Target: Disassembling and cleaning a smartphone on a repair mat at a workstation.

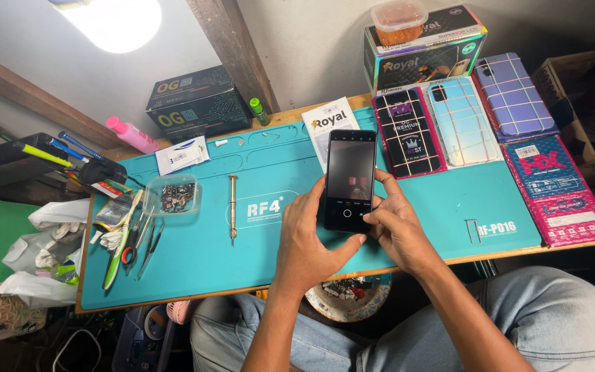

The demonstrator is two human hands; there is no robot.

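A black smartphone (350, 179) stands upright above the teal work mat (256, 255), its screen lit with a dim picture. My left hand (308, 234) grips its left edge and lower corner, thumb under the bottom. My right hand (397, 220) holds the right edge, with a fingertip touching the lower part of the screen. Both hands hover over the mat's middle near the front edge.
A small screwdriver (233, 207) lies on the mat beside a clear tray of screws (173, 195). Tweezers and cutters (129, 241) lie at the left. Phone back covers (459, 120) and pink packets (556, 189) fill the right; boxes (197, 103) stand behind.
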